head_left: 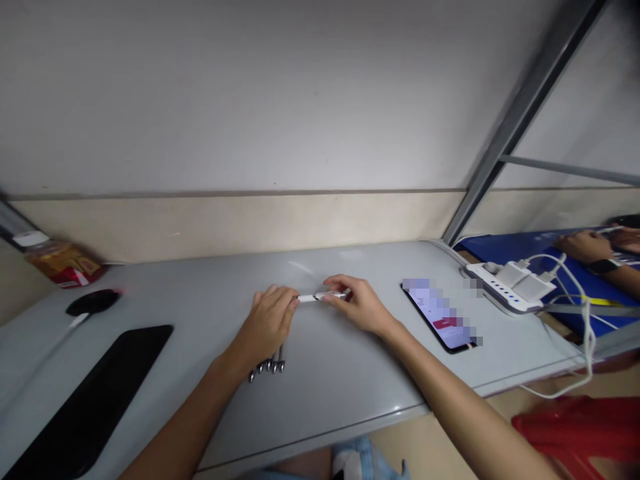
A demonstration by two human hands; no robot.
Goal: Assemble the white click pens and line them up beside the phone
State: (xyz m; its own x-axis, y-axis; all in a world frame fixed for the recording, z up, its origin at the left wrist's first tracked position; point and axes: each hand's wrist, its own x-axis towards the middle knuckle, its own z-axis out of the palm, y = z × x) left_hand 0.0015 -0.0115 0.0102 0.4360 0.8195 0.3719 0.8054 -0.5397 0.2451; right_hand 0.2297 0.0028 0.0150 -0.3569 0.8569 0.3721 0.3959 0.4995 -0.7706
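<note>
A slim white pen (307, 299) lies crosswise between my two hands, just over the grey table. My left hand (274, 313) is closed around its left end, fingers together with their backs facing up. On the other end, a clear section with a dark band at its start, my right hand (356, 301) pinches with thumb and fingers. Below my left hand, partly hidden by the wrist, several slender pieces with shiny metal ends (273, 365) lie side by side on the table. I cannot make out their kind.
A lit phone (437, 317) and a white power strip (510, 287) with plugs and cables are to the right. On the left are a black mat (95, 400), a round black charger (93, 303) and a jar (63, 259). Another person's hand (585, 249) rests over a blue surface, far right.
</note>
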